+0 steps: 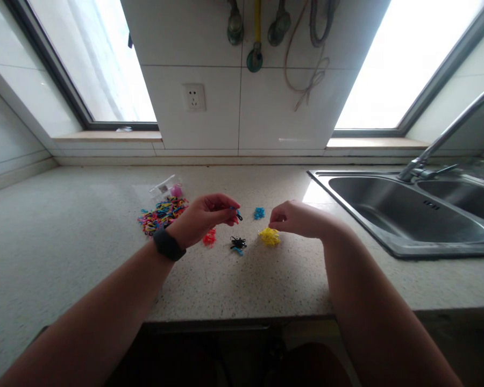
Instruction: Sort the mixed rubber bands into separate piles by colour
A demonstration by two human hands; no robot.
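My left hand (218, 210) pinches a few small rubber bands (239, 216), with black, blue and red showing at its fingertips. Low over the yellow rubber bands (269, 237), my right hand (288, 217) has its fingers pressed together at the pile's top edge. Whatever those fingers hold is too small to make out. Between the hands lie a blue pile (259, 213) and a black pile (238, 242), the black one with some blue bands (237, 251) at its front. Red bands (210, 237) sit beneath my left wrist. A large mixed-colour heap (161, 215) is partly hidden behind that hand.
Behind the mixed heap rests a clear plastic bag (164, 187) with a pink item (176, 191). A steel sink (403, 215) with a faucet (439, 134) is set into the speckled counter (210, 290) at right. The tiled wall carries a socket (194, 97) and pipe fittings.
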